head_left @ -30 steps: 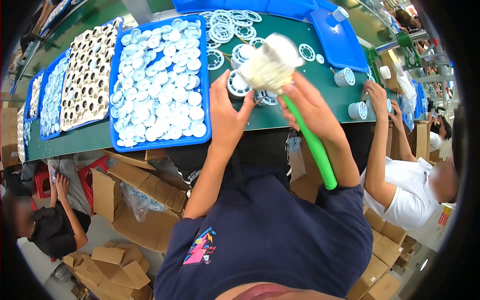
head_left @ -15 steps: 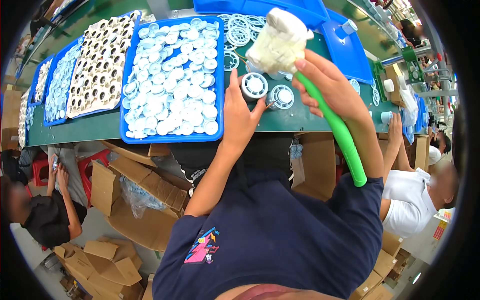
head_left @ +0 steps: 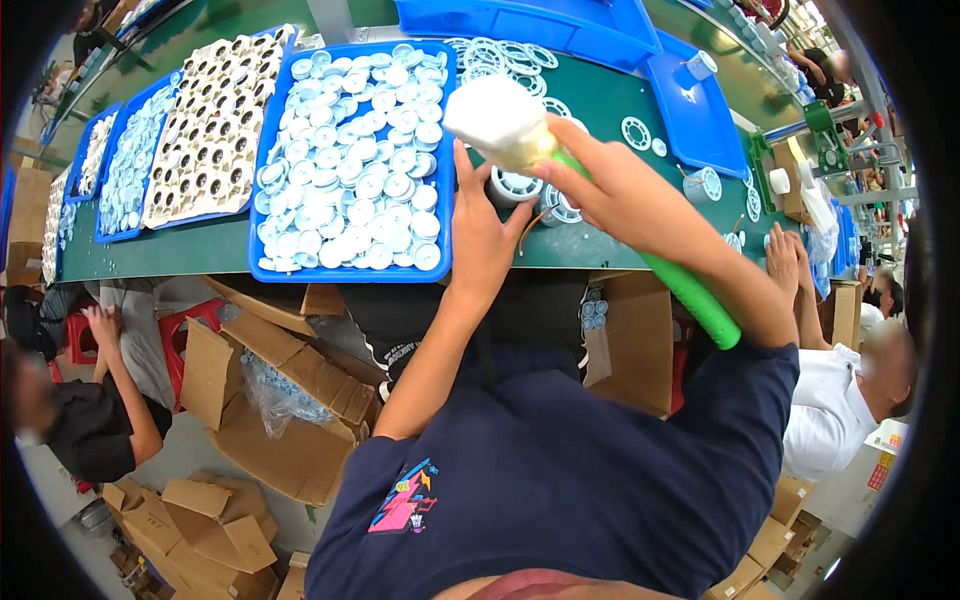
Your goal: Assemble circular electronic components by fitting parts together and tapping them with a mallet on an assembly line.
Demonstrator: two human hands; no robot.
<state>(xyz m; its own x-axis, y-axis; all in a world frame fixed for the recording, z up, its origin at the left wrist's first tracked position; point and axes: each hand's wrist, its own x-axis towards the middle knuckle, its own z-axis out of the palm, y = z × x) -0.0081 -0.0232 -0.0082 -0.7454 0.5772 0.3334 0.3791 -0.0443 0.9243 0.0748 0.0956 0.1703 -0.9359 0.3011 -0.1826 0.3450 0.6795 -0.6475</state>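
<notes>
My right hand (head_left: 625, 190) grips a mallet by its green handle (head_left: 700, 305), close below the head. The mallet head (head_left: 490, 115) is thick and wrapped in white material. It hangs in the air just above my left hand (head_left: 480, 235). That hand's fingers curve round the left side of a pale round motor housing (head_left: 514, 188) with a slotted top, standing upright on the green table (head_left: 600, 245). A second housing (head_left: 558, 208) stands right beside it, partly hidden by my right arm, with a thin orange-brown wire between them.
A blue tray (head_left: 350, 278) heaped with pale blue round caps lies left of my hand. Farther left stand egg-carton-like trays (head_left: 215, 130) of parts. Pale rings (head_left: 485, 60) lie behind. Another blue tray (head_left: 700, 115) is at the right. Co-workers' hands (head_left: 785, 260) rest at the table's right.
The mallet head has come down and left, closer to the housing in my left hand. My left hand stays in place. At right, a pale cup-shaped part now stands farther in on the table.
</notes>
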